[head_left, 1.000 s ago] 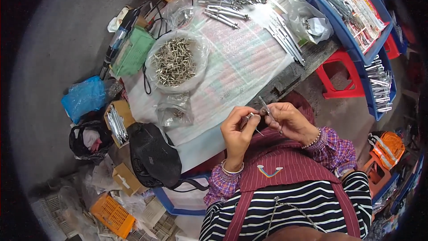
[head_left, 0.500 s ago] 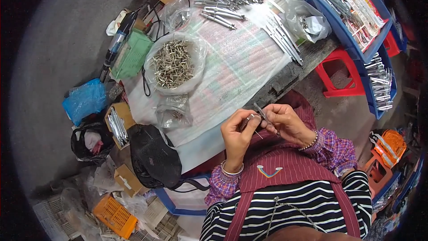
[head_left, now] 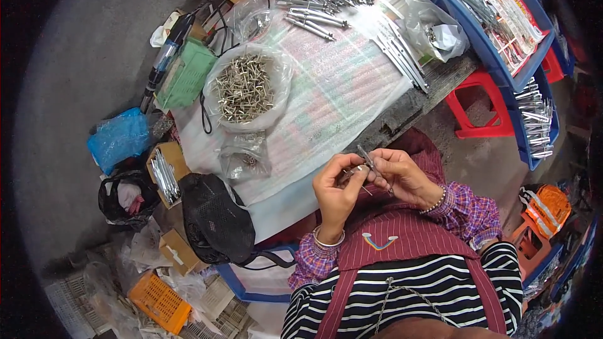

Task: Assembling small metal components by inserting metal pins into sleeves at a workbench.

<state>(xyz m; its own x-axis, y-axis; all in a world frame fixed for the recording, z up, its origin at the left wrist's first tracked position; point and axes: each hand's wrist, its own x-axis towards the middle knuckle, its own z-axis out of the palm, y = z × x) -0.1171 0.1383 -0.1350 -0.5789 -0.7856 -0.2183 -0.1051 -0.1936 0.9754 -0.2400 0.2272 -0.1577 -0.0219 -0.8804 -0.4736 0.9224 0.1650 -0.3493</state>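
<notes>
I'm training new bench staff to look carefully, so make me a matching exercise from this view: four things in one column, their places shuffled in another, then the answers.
Things
1. Short brass-coloured metal pins
2. Slim grey metal strip
3. Red plastic stool
4. Orange slotted plastic basket

Places
A. At the lower left of the picture
B. Held in the person's right hand
C. On the floor to the right of the white-covered table
D. Heaped in an open, clear plastic bag

Right pairs: 1-D, 2-B, 3-C, 4-A
</notes>
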